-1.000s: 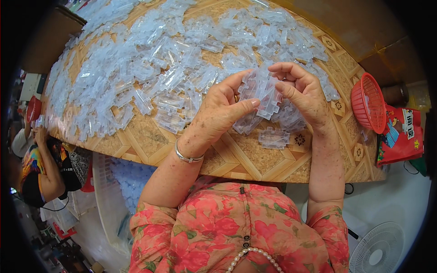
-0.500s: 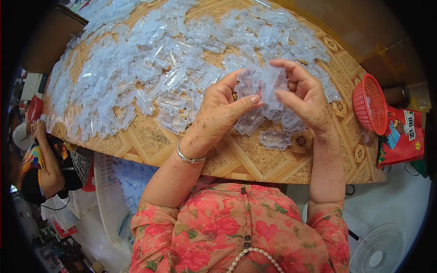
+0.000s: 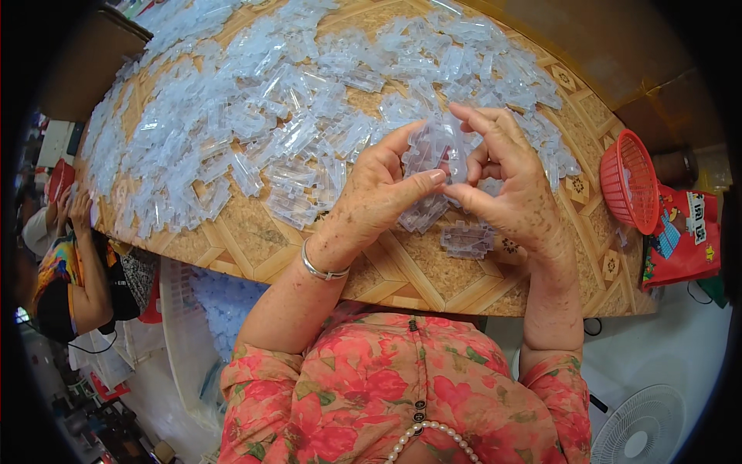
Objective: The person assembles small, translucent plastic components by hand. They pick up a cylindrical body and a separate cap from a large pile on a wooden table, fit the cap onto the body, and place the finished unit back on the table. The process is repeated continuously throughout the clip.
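Between my two hands, above the table's near edge, is a clear plastic piece (image 3: 434, 148) with notched edges. My left hand (image 3: 379, 179) grips it from the left, thumb across its near side. From the right, my right hand (image 3: 506, 170) pinches its edge between thumb and curled fingers. Whether it is one piece or several pressed together I cannot tell. Beneath my hands more clear pieces lie on the table, partly hidden. A separate clear plastic piece (image 3: 468, 240) rests flat near the edge, below my right hand.
A wide heap of clear plastic pieces (image 3: 255, 100) covers much of the patterned table (image 3: 255, 240). To the right stand a red plastic basket (image 3: 630, 182) and a red bag (image 3: 684, 240). A fan (image 3: 641, 433) is at lower right. Another person's arm (image 3: 91, 286) reaches the table at left.
The clear piece has turned more edge-on between my hands, and my right fingers have shifted along it. At the left, the other person's hands have moved up near the red basket.
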Demonstrator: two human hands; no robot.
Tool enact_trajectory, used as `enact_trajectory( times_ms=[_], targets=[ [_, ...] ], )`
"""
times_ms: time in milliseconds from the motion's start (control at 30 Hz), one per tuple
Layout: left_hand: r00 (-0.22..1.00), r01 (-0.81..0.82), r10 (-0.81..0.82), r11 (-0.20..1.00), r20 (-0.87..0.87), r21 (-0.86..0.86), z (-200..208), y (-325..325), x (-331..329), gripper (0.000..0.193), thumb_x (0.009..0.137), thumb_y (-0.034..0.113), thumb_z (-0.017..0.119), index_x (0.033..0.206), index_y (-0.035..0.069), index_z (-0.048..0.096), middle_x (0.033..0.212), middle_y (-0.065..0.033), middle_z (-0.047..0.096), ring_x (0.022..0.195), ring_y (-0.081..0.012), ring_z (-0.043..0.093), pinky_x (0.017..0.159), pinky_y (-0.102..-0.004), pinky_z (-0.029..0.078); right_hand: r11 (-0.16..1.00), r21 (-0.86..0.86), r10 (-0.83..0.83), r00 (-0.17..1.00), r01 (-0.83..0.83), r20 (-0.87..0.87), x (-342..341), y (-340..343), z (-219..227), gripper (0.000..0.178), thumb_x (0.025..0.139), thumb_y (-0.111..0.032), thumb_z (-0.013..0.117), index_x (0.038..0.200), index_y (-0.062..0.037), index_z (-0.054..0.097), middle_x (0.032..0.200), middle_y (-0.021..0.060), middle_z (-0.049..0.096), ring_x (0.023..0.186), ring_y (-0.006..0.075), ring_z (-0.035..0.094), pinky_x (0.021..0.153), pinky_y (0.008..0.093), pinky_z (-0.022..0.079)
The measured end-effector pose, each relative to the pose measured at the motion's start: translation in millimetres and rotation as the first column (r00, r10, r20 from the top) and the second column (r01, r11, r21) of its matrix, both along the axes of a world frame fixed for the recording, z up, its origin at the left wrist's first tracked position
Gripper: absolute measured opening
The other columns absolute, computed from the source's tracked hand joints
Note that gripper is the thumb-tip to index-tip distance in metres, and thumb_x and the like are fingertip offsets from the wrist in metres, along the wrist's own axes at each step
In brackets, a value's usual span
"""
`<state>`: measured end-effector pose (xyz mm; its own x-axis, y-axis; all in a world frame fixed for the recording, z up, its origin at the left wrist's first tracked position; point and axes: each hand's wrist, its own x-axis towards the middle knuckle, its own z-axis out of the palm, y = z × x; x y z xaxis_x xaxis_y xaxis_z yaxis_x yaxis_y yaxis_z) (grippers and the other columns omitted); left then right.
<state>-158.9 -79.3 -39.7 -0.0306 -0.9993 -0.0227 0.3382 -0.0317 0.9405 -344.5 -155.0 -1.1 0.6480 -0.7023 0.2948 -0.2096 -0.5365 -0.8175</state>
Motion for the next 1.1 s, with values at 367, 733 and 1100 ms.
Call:
enact_trajectory(
  times_ms=[367,733,1100],
  targets=[
    [0.997,0.057,-0.058,0.998,0.043,0.013,3.6,0.5,2.4,0.052,0.097,0.009,0.067,0.146,0.000,0.050,0.106,-0.0104,0.073,0.083,-0.0113,0.065,0.079,-0.0265,0.054,0.968,0.232,0.101,0.995,-0.096,-0.013,-11.6,-7.7,-1.6,0.079,0.071,0.005,0.079,0.143,-0.0068,0.051,0.107,0.0043,0.049,0.068,0.0067,0.051,0.062,0.0229,0.047],
    [0.995,0.099,-0.098,0.994,0.006,-0.036,1.9,1.7,0.5,0.049,0.101,0.014,0.066,0.145,-0.001,0.051,0.113,-0.0088,0.071,0.096,-0.0132,0.070,0.076,-0.0259,0.058,0.900,0.403,0.164,0.986,-0.166,0.039,-12.3,-9.2,2.3,0.085,0.068,0.000,0.089,0.142,-0.0063,0.049,0.105,0.0027,0.048,0.068,0.0036,0.050,0.063,0.0190,0.046],
    [0.901,0.169,-0.190,0.982,-0.390,-0.089,2.6,1.5,-8.0,0.051,0.109,0.029,0.049,0.152,0.002,0.044,0.130,-0.0089,0.063,0.118,-0.0160,0.060,0.101,-0.0352,0.051,0.993,-0.063,-0.104,0.988,0.097,-0.118,-11.5,18.5,26.4,0.078,0.059,-0.021,0.096,0.123,-0.0061,0.056,0.102,0.0060,0.056,0.076,0.0158,0.056,0.070,0.0316,0.052]
  ],
)
